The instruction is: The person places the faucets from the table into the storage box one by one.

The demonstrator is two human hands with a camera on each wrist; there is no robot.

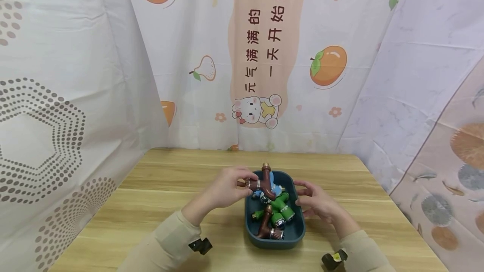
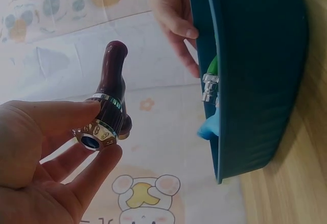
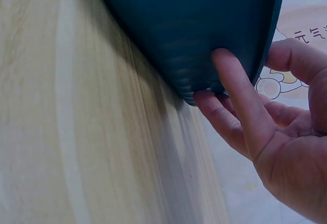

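Note:
In the head view my left hand (image 1: 229, 188) pinches a dark brown tap (image 1: 266, 184) over the far part of a dark teal plastic basin (image 1: 249, 232). Its thumb and fingertips grip the ribbed, metal-ringed end of the tap (image 2: 110, 96), seen close in the left wrist view. At the basin's right side is my right hand (image 1: 317, 202). Fingers (image 3: 237, 94) of that hand press the outer wall, with the thumb at the rim. Inside the basin lie green taps (image 1: 285, 211), a second brown tap (image 1: 266, 223) and blue pieces (image 1: 277, 189), partly covered.
The basin stands on a wood-grain table (image 1: 170, 188). Behind the table hangs a printed curtain (image 1: 196, 108) with fruit, a rabbit and writing. More patterned cloth (image 1: 75, 108) closes off the left side, and another sheet (image 1: 416, 108) the right.

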